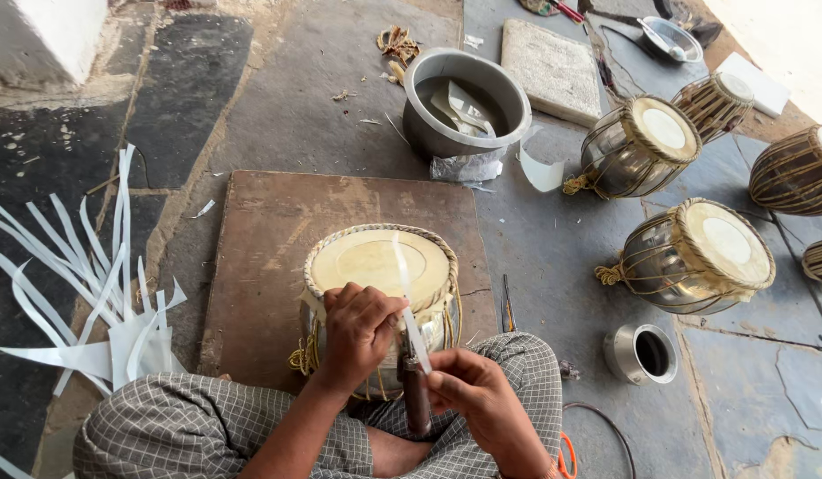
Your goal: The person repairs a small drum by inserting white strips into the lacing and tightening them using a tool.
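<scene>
We're pinching white strip (409, 306) in left hand (358, 333); right hand (477, 395) gripping knife (416, 390) closed-fisted (blade against strip); drum (380, 266) sitting on board (260, 257) just beyond.

Pale, smooth hide skin tops the drum (380, 263) on the matt, worn wooden board (260, 266), with twisted straw-coloured lacing round its rim. A thin white strip (409, 302) runs past the dark wooden-handled knife (416, 390). To the right, glossy metal drum shells (659, 266) gleam. At far centre sits a dull grey metal basin (464, 102); rough stone floor (553, 239) lies all around.
</scene>
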